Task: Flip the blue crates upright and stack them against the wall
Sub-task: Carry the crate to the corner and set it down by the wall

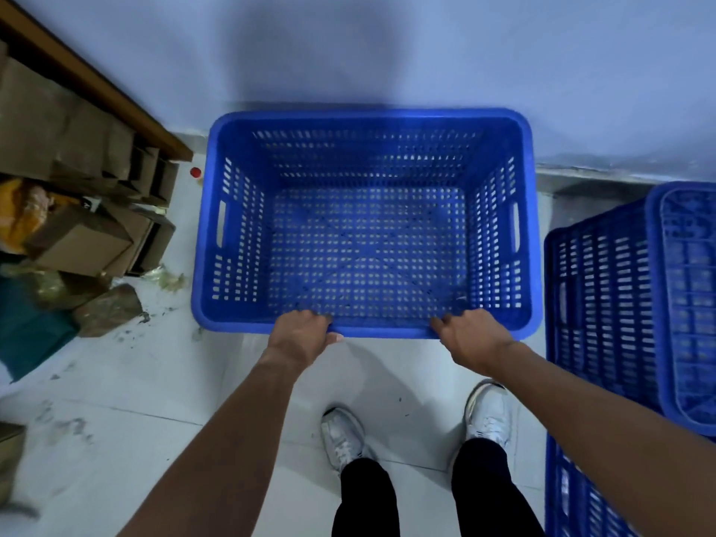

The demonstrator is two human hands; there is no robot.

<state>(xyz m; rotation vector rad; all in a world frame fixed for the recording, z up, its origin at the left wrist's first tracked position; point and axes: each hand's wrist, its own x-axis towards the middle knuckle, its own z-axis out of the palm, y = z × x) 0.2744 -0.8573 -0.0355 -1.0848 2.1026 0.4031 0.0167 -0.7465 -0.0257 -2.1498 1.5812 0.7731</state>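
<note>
Our left hand (300, 335) and right hand (470, 339) each clamped the near long rim of an upright, open-topped blue perforated plastic crate (368, 115), fingers hooked over the lip and down its inner face, the two hands set well apart. The crate sat mouth-up with nothing inside it. Its far rim lay close against the pale painted wall (387, 52). We could not tell whether its base rested fully on the white tiled floor (116, 381).

We judged the crate light for its bulk, its sides and bottom being mostly holes, and stiff enough to hold its shape when lifted by one edge. The moulded rim looked smooth and a little slippery, so a hooked grip seemed safer than a pinch. For carrying or stacking, the slotted handle openings (221, 228) in the two short ends looked the better hold, keeping the load level. The rim grip suited sliding and tipping.

Just to the right, more blue slotted plastic crates (604, 304) stood with a ribbed base facing up, apparently not yet turned over. To the left, crumpled brown cardboard boxes (81, 242) were heaped beside the crate, and a small red bottle cap (195, 172) lay near the wall. Our white trainers (343, 436) stood close behind the crate.
</note>
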